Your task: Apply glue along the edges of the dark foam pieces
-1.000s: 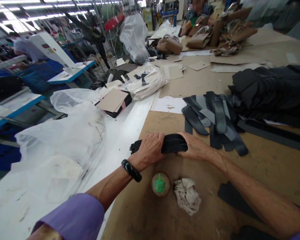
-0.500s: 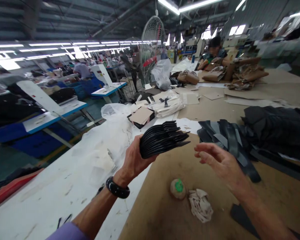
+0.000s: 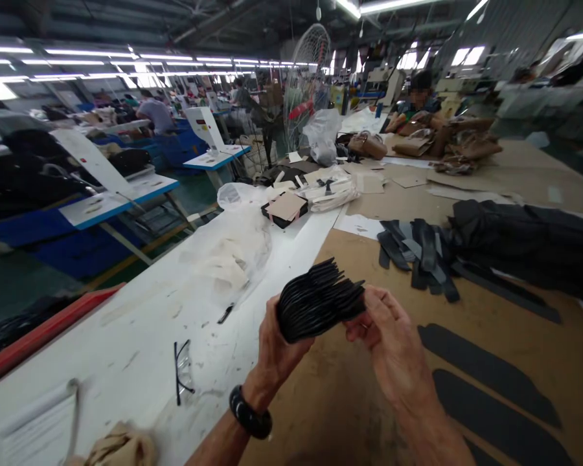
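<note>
A thick stack of black, strap-like pieces (image 3: 315, 303) is held above the brown table covering (image 3: 320, 401). My left hand (image 3: 279, 343) wraps round its left end, with a dark bracelet on the wrist. At the stack's right end, the fingers of my right hand (image 3: 383, 330) close on the tips of the pieces. Flat dark panels (image 3: 486, 369) lie on the covering to the right of my right hand. Beyond them is a loose pile of dark strips (image 3: 422, 252).
Glasses (image 3: 183, 372) and a clear plastic bag (image 3: 233, 252) lie on the white surface at left. A box with a beige top (image 3: 285, 207) stands farther back. Black material (image 3: 529, 239) is heaped at right. A person (image 3: 418, 97) sits behind brown bags (image 3: 461, 142).
My right hand has come in from the right and taken hold of the stack's right end. The stack appears lower in view. The view has shifted, showing the glasses and more dark panels.
</note>
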`<state>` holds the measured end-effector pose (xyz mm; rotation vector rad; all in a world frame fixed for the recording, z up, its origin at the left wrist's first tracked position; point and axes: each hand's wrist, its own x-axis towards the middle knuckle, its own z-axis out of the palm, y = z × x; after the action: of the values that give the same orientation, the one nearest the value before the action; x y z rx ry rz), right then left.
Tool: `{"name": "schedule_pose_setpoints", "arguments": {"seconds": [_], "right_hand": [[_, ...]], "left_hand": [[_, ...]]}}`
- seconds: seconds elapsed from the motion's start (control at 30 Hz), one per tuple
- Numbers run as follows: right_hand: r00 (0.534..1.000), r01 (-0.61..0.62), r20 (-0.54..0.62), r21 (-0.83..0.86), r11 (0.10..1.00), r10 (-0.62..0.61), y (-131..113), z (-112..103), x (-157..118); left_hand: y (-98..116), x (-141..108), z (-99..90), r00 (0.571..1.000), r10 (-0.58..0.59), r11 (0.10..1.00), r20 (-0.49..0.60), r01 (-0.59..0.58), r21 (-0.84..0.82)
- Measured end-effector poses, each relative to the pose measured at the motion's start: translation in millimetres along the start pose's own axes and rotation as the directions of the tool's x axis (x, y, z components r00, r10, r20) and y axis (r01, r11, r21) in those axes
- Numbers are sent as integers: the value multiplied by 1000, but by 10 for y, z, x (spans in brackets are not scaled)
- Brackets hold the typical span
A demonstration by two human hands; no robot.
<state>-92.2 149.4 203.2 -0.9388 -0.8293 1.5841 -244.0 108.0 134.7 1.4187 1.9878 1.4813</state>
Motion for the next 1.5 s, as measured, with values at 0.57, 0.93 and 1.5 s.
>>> {"name": "schedule_pose_setpoints", "arguments": {"seconds": [0.57,0.93,1.5], "right_hand": [[1000,6,17,67,998,-7,23,186,-453],[1000,3,-7,28,1000,-3,186,193,-421],[991,66,-118,-25,997,-69,301,263,-342]], "left_hand": [[-41,-286,-276,1000,24,999,3,-24,-33],[-261,-318,-264,999,21,999,39,-20,-32],[-357,-199,-226,1000,4,1000,28,-3,-19]]}}
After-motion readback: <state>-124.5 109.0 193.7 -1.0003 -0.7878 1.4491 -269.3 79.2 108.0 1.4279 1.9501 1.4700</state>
